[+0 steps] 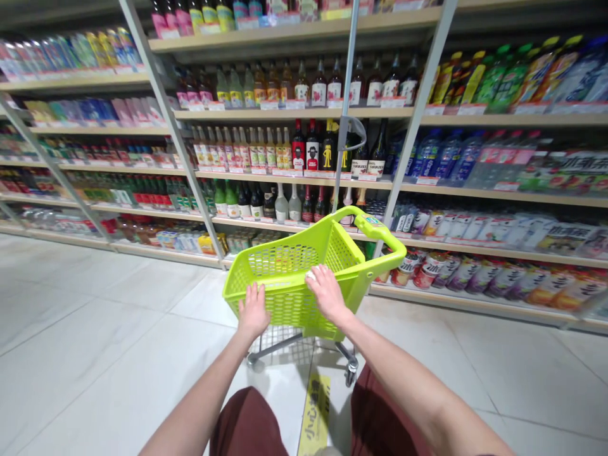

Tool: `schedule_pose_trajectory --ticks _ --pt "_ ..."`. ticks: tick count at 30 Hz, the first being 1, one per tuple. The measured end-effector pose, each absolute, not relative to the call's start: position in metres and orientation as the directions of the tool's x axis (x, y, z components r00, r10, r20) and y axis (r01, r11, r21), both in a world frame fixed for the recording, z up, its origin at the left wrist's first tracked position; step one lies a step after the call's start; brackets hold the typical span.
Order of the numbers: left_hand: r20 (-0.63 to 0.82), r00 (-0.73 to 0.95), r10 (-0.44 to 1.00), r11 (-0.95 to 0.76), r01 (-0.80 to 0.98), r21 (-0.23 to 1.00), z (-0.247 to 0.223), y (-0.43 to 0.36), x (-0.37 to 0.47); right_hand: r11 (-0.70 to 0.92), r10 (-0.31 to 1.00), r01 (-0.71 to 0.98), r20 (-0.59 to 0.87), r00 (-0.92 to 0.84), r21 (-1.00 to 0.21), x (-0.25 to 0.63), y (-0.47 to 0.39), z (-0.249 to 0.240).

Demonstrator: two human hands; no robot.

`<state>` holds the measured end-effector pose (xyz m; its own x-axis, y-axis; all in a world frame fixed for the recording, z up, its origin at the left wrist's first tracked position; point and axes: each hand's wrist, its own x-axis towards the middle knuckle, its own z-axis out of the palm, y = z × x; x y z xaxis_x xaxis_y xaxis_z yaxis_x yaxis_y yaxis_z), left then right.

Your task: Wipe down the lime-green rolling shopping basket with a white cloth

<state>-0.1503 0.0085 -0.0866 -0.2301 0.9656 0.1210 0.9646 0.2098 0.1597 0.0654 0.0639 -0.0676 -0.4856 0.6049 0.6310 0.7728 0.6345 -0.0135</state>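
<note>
A lime-green plastic shopping cart (285, 278) stands side-on in front of me, its handle (387, 234) up at the right. My left hand (254, 311) rests against the near side by the rim, towards the front end, fingers stretched out and a little apart. Farther right, my right hand (325, 292) has its fingers bent over the near rim. Something small and whitish shows at those fingertips, too small to make out. I see no goods inside the basket through the part that shows.
Shelves of bottled drinks (327, 82) run along behind the cart. A grey metal pole (348, 63) rises behind the basket. Multipacks (479, 278) fill the low right shelves. A yellow floor strip (316, 411) with writing lies between my knees on pale tiles (118, 342).
</note>
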Motion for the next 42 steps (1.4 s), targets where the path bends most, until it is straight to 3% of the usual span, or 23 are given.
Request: schedule_pose_trajectory --ticks 4,7,9,15,20,24,29,32,38,42 --pt "0.136 -0.275 0.952 0.251 0.952 0.175 -0.082 -0.001 -0.171 0.734 0.562 0.680 0.564 -0.605 -0.002 0.024 0.060 -0.073" --pt "0.093 -0.387 0.917 0.362 0.908 0.211 -0.086 -0.006 -0.196 0.732 0.569 0.679 0.596 -0.567 -0.054 0.008 0.062 -0.068" --pt "0.078 -0.353 0.933 0.327 0.915 0.235 -0.089 -0.007 -0.213 0.734 0.558 0.675 0.634 -0.536 -0.074 -0.005 0.062 -0.068" --pt "0.198 -0.269 0.943 0.237 0.956 0.171 -0.098 -0.017 -0.252 0.900 0.306 0.432 0.631 -0.713 0.053 -0.074 0.052 -0.084" --pt "0.160 -0.292 0.943 0.260 0.946 0.191 -0.112 -0.022 -0.270 0.943 0.186 0.315 0.618 -0.763 0.105 -0.115 0.052 -0.100" --pt "0.156 -0.236 0.959 0.206 0.960 0.190 -0.111 -0.021 -0.280 0.966 0.063 0.185 0.529 -0.846 0.180 -0.127 0.058 -0.132" --pt "0.104 -0.238 0.966 0.220 0.962 0.160 -0.107 -0.022 -0.281 0.969 0.088 0.166 0.373 -0.923 0.183 -0.104 0.063 -0.193" --pt "0.084 -0.261 0.962 0.247 0.958 0.143 -0.111 -0.025 -0.277 0.975 0.060 0.123 0.308 -0.949 0.187 -0.084 0.059 -0.205" --pt "0.083 -0.323 0.943 0.309 0.940 0.143 -0.129 -0.032 -0.264 0.970 0.005 0.130 0.516 -0.856 0.206 -0.097 0.060 -0.148" --pt "0.024 -0.298 0.954 0.295 0.950 0.101 -0.146 -0.040 -0.243 0.957 0.045 0.181 0.499 -0.866 0.228 -0.092 0.068 -0.155"
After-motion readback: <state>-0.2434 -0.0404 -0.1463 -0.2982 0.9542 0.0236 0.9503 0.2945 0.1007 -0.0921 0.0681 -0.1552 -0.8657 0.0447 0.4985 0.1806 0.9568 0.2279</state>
